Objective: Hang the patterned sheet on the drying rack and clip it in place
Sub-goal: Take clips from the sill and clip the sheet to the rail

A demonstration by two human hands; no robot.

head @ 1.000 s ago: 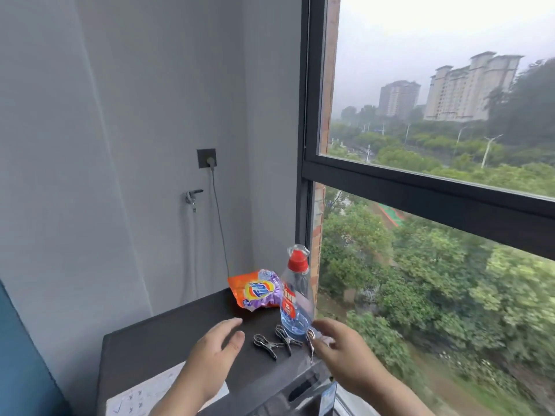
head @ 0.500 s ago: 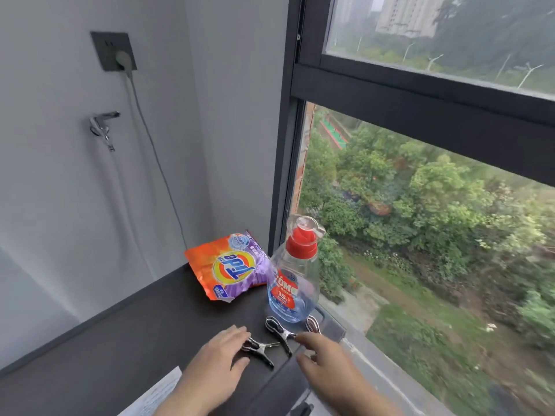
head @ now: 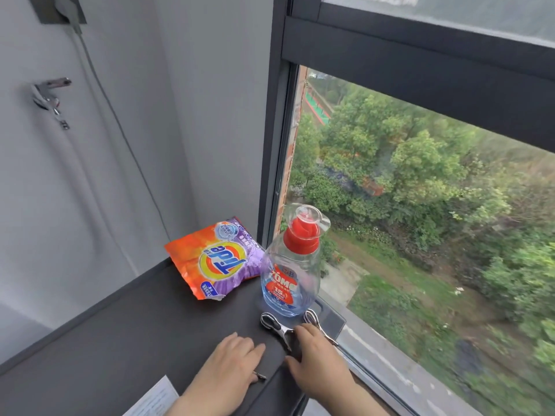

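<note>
While the left grip [head: 231, 364] lies spread flat over the first clip [head: 260, 377], the right grip [head: 318, 355] curls at the second clip [head: 274, 325], pinch uncertain. Best take it by its loops just beyond the fingertips, lifting off the surface [head: 135, 325] without nudging the bottle [head: 288, 274] further beyond. Sheet and rack are out of view.

— What stood on the dark top [head: 120, 340]?
— A clear bottle [head: 289, 280] (red cap). A pouch [head: 214, 259] lay just left of the bottle, metal clips [head: 271, 322] just before it, and a paper sheet [head: 153, 400] well nearer, leftward.
</note>
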